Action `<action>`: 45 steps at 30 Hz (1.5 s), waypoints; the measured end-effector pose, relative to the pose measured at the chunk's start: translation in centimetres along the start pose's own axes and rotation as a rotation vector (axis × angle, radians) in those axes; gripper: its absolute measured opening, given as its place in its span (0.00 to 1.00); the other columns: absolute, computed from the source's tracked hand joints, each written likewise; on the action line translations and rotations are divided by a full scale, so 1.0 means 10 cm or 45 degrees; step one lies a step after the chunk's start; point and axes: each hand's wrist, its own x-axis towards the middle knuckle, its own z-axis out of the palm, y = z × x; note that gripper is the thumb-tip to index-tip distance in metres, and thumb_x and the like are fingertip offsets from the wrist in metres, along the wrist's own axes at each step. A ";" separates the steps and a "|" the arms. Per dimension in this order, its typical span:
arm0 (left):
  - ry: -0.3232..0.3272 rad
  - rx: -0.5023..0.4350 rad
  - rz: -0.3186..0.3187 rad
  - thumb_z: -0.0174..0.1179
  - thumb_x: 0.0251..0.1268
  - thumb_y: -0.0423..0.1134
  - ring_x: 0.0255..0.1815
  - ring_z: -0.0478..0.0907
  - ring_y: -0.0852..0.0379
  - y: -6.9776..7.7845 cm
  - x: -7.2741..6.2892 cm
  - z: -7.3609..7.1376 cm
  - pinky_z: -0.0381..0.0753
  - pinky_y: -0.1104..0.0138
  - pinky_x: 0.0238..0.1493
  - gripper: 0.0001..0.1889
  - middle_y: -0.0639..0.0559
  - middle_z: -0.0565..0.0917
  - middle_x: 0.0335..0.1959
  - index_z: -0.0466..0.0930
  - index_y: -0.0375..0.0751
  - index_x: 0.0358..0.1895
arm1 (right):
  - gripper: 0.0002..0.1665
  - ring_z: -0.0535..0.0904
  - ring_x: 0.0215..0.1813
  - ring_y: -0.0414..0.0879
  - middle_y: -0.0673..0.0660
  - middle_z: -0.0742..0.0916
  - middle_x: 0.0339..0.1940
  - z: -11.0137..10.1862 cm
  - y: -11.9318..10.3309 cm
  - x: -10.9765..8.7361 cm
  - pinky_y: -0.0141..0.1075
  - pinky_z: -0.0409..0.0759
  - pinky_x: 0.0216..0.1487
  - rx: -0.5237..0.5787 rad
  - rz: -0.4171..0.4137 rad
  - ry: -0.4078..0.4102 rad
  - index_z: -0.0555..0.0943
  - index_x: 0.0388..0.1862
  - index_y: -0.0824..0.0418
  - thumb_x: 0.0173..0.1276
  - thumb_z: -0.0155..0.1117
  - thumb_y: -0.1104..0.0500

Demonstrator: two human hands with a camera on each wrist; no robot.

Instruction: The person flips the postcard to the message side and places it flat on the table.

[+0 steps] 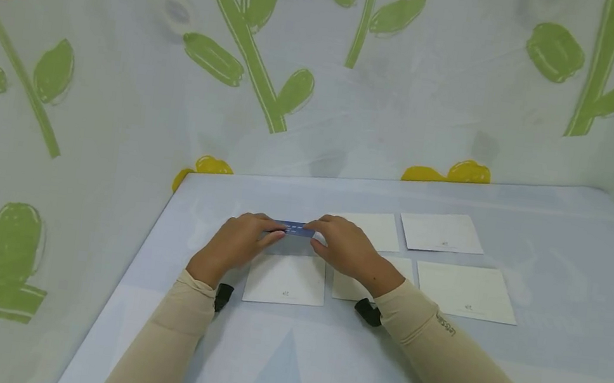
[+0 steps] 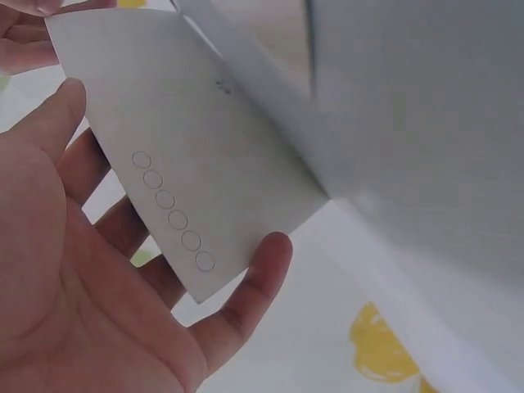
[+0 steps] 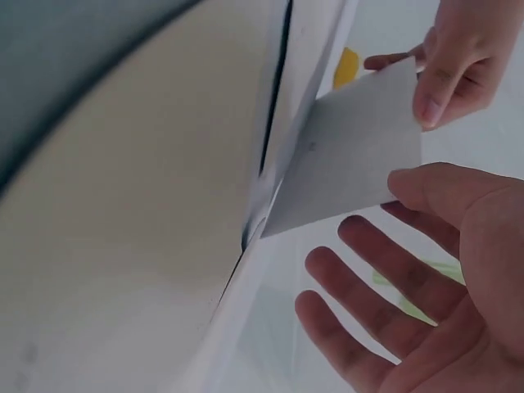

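Both hands hold a postcard (image 1: 299, 229) just above the table, over the back of a pale card. Its far face is blue with white marks; its near face, in the left wrist view, is white with a row of small circles (image 2: 171, 209). My left hand (image 1: 237, 242) grips the left end, some fingers behind the postcard (image 2: 188, 123). At the right end, my right hand (image 1: 347, 247) pinches a corner between thumb and index finger, its other fingers (image 3: 352, 327) spread away from the postcard (image 3: 360, 147).
Several pale cards lie on the table (image 1: 263, 359), among them one below the hands (image 1: 285, 281), one at the front right (image 1: 467, 292) and one at the back right (image 1: 442, 232). Behind the table hangs a white cloth with green leaves (image 1: 315, 122).
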 end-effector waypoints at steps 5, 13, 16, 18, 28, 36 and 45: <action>0.024 0.050 -0.003 0.56 0.74 0.53 0.54 0.84 0.47 0.07 -0.02 -0.04 0.83 0.50 0.48 0.19 0.50 0.87 0.55 0.84 0.51 0.59 | 0.14 0.86 0.53 0.49 0.55 0.89 0.52 0.02 0.01 -0.02 0.42 0.85 0.51 0.017 -0.023 0.044 0.86 0.54 0.58 0.71 0.65 0.59; 0.030 -0.003 -0.101 0.61 0.71 0.53 0.58 0.82 0.45 0.09 -0.04 -0.13 0.81 0.50 0.57 0.23 0.46 0.84 0.60 0.79 0.47 0.64 | 0.12 0.87 0.46 0.48 0.54 0.91 0.45 0.01 0.01 -0.03 0.41 0.85 0.46 0.057 -0.019 0.130 0.88 0.50 0.59 0.70 0.66 0.61; 0.002 -0.056 -0.138 0.60 0.71 0.45 0.59 0.82 0.46 0.02 -0.07 -0.16 0.81 0.50 0.57 0.21 0.46 0.84 0.58 0.77 0.46 0.64 | 0.11 0.87 0.45 0.48 0.53 0.91 0.44 0.01 0.02 -0.03 0.40 0.85 0.45 0.074 -0.020 0.143 0.88 0.49 0.59 0.70 0.65 0.61; -0.009 -0.097 -0.146 0.58 0.71 0.39 0.58 0.81 0.46 -0.05 -0.08 -0.18 0.80 0.50 0.56 0.19 0.46 0.85 0.56 0.76 0.45 0.63 | 0.11 0.87 0.44 0.47 0.52 0.91 0.43 0.00 0.03 -0.03 0.40 0.85 0.44 0.084 -0.029 0.158 0.88 0.49 0.59 0.71 0.65 0.61; 0.042 -0.244 -0.165 0.57 0.71 0.30 0.60 0.80 0.43 -0.21 -0.04 -0.20 0.78 0.50 0.60 0.16 0.42 0.86 0.53 0.75 0.39 0.59 | 0.11 0.87 0.45 0.46 0.52 0.91 0.43 0.00 0.07 -0.02 0.39 0.85 0.45 0.112 -0.052 0.184 0.88 0.48 0.60 0.72 0.63 0.62; 0.115 -0.238 -0.205 0.58 0.72 0.33 0.58 0.81 0.44 -0.16 -0.01 -0.20 0.80 0.51 0.58 0.16 0.43 0.85 0.54 0.75 0.43 0.60 | 0.11 0.88 0.45 0.47 0.53 0.91 0.43 -0.04 0.07 -0.02 0.39 0.85 0.44 0.138 -0.014 0.198 0.87 0.49 0.60 0.71 0.63 0.64; 0.176 -0.230 -0.221 0.58 0.72 0.35 0.51 0.83 0.46 -0.14 -0.01 -0.16 0.83 0.55 0.47 0.23 0.43 0.85 0.52 0.67 0.49 0.68 | 0.10 0.88 0.43 0.46 0.54 0.91 0.42 -0.03 0.06 -0.02 0.37 0.85 0.42 0.156 -0.040 0.262 0.87 0.48 0.61 0.70 0.63 0.65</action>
